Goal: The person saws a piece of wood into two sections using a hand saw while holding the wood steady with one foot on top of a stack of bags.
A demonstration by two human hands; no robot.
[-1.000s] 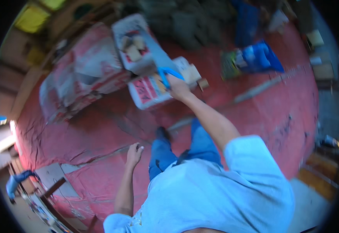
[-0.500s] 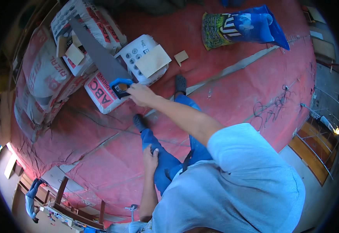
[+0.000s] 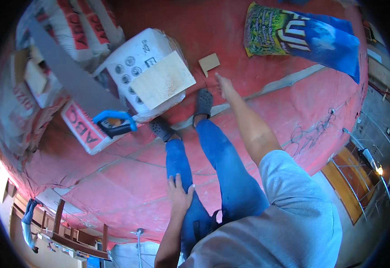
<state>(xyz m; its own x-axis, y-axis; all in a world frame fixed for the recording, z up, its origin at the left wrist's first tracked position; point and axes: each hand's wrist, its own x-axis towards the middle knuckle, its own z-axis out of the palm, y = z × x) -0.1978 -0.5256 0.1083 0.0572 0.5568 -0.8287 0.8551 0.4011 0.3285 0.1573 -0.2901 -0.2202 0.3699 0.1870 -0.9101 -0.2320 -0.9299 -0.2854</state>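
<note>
My right hand (image 3: 225, 86) reaches out over the red sheeting, empty, with its index finger stretched toward a small L-shaped piece of wood board (image 3: 211, 62). The fingertip is close to the piece's lower right edge; whether it touches I cannot tell. My left hand (image 3: 179, 195) lies on my left leg with fingers spread. A handsaw (image 3: 76, 80) with a blue and black handle rests across red and white sacks to the left, out of my hands. Beside it, a rectangular board (image 3: 163, 80) lies on a white sack (image 3: 128, 62).
A blue and green bag (image 3: 300, 38) lies at the far right. Stacked sacks (image 3: 14, 111) fill the left, with wood offcuts (image 3: 35, 76) on them. Thin wires (image 3: 311, 134) lie on the red sheeting (image 3: 128, 187). Another person (image 3: 28, 225) is at the lower left.
My right hand has let go of the saw handle and moved right to the small board piece. The saw now lies on the sacks. My left hand's fingers have spread on my leg.
</note>
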